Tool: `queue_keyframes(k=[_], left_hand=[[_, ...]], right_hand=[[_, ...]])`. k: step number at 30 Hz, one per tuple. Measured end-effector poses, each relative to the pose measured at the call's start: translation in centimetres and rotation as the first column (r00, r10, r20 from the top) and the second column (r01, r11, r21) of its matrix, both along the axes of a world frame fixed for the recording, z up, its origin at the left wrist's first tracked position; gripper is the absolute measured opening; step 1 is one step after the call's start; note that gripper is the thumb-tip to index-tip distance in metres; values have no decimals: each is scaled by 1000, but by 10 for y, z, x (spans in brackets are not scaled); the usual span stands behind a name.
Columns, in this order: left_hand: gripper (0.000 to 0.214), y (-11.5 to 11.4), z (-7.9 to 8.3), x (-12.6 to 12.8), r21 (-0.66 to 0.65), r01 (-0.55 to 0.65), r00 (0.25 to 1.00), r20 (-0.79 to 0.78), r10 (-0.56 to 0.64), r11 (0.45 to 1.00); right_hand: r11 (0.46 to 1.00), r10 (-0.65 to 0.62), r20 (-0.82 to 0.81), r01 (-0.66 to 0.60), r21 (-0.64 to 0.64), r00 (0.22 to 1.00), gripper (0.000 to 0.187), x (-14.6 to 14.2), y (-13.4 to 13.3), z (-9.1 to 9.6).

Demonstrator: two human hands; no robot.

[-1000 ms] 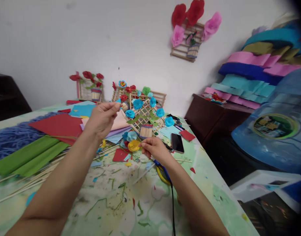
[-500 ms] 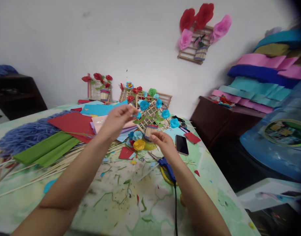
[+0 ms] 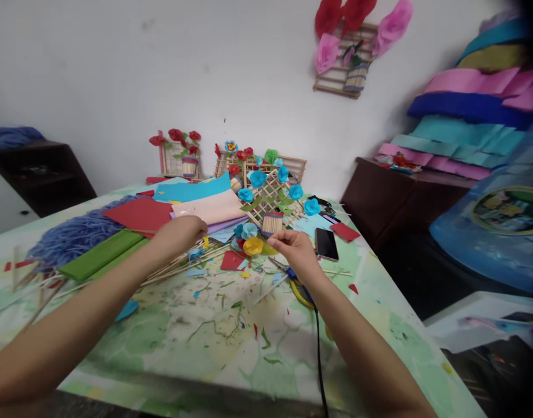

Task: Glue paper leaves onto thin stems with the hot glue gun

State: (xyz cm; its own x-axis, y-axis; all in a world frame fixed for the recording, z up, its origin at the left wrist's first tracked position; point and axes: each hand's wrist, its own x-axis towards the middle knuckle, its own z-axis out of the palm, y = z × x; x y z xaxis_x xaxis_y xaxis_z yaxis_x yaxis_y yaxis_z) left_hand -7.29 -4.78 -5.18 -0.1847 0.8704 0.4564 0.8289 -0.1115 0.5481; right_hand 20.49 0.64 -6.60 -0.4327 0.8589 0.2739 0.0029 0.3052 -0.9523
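Note:
A bamboo-stick lattice [image 3: 270, 193] stands on the table, decorated with blue paper flowers [image 3: 258, 178] and green paper leaves. At its lower front is a small stick basket [image 3: 272, 223] with a dark band. My right hand [image 3: 296, 251] is just below and right of that basket, thumb and forefinger pinched together; anything between them is too small to make out. My left hand [image 3: 184, 232] hovers over the sticks [image 3: 170, 267], left of a yellow paper flower [image 3: 253, 246]. Its back faces me, and its fingertips are mostly hidden.
A blue glue gun [image 3: 291, 273] with a black cord, scissors [image 3: 278, 266] and a phone [image 3: 326, 244] lie near my right hand. Green crepe paper [image 3: 96, 255], blue yarn [image 3: 75, 235] and red sheets [image 3: 138, 216] cover the left side. Paper scraps litter the front.
My left hand has moved away from the blue flowers, down and left to the sticks. My right hand stays near the basket, still pinched. The camera view has shifted slightly.

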Motion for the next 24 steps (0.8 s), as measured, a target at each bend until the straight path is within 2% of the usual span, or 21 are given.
queue_keyframes(k=[3,7,10,12,14,17,20,24], left_hand=[[17,6,-20,-2,-99,-14,988,-152,-1,995],[17,20,-27,-12,-160,-58,954,-301,8,985],[17,26,-27,-7,-154,-84,927,-374,21,985],[26,23,-26,10,-102,-63,920,-392,18,993],[31,15,-27,36,24,70,935,-350,-57,997],[28,0,-40,77,153,309,944,-172,-283,939],[21,-6,-61,99,295,382,924,-136,-357,876],[15,-6,-81,95,346,431,902,-175,-394,833]], right_hand=[[997,23,56,-19,-70,998,21,1,-6,-19],[985,15,31,-9,-174,999,19,6,-13,-40],[969,16,-76,-34,-244,997,20,8,-18,-48],[938,42,-221,-114,-327,974,23,8,-23,-50],[887,72,-365,-227,-403,928,26,7,-28,-53],[817,110,-499,-364,-447,860,32,6,-35,-58],[796,133,-533,-411,-445,835,38,7,-37,-66],[801,156,-524,-418,-429,837,42,8,-36,-75]])
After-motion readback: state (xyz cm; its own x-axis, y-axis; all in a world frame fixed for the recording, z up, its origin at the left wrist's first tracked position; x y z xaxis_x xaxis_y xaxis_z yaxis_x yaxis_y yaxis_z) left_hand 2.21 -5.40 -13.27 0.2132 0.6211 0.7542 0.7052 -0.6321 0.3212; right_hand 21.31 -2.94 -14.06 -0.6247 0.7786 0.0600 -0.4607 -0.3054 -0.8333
